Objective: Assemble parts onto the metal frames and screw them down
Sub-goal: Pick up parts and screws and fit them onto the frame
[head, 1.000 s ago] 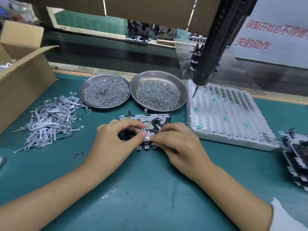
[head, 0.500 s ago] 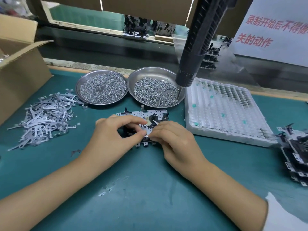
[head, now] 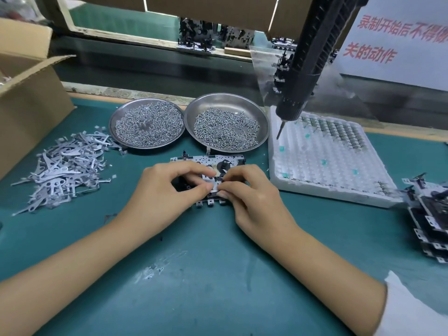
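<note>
- Swinging back rightward, hanging screwdriver (head: 308, 66) tips over foam tray (head: 339, 190).
- Two steel dishes (head: 191, 110) hold screws.
- Left hand (head: 167, 192), right hand (head: 252, 192) pinch small part on metal frame (head: 206, 160), mid-mat.

Bare green mat (head: 218, 275) near the person; two screw dishes (head: 226, 100), hanging screwdriver (head: 294, 103) and foam tray (head: 327, 190) beyond.
</note>
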The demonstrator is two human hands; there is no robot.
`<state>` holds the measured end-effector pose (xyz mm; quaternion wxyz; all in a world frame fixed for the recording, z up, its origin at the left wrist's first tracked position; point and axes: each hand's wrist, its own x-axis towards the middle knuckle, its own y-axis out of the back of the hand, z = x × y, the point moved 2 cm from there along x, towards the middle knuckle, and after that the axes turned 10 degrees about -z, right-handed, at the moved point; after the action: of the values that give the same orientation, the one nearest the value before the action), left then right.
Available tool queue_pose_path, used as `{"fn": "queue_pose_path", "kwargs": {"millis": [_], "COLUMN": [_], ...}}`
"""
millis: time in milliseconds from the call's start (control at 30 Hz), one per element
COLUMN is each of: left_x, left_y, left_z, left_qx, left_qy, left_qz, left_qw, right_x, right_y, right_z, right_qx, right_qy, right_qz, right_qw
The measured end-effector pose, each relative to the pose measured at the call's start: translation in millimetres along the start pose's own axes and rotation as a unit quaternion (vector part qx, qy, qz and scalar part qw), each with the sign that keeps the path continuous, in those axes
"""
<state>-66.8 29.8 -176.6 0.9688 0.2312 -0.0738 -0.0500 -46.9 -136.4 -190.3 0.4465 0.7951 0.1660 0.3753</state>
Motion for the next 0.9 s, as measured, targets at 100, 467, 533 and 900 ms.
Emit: {"fn": "queue_pose_path", "kwargs": {"millis": [100, 467, 533, 900], "left_x": [1.4, 2.8, 2.9, 1.2], "left_y": [1.4, 6.4, 6.8, 5.5], "left_z": [1.3, 1.2, 1.3, -1.2], "left_qx": [0.001, 0.013, 0.014, 0.013], "left_qy": [-0.001, -0.017, -0.019, -0.012], "left_qz": [-0.012, -0.04, -0.046, -0.032], "left_qw": [1.0, 0.999, 0.999, 0.999], "right_x": [1.1, 3.9, 3.8, -0.3], "right_y": [1.7, 12.9, 13.4, 6.0], "right_z": [0.9, 10.3, 10.9, -4.3], "right_qx": [0.025, 0.215, 0.215, -0.011], "right_qy": [0.01, -0.105, -0.107, 0.025], "right_qz": [0.003, 0.063, 0.063, -0.011], "right_qw": [1.0, 0.969, 0.969, 1.0]}}
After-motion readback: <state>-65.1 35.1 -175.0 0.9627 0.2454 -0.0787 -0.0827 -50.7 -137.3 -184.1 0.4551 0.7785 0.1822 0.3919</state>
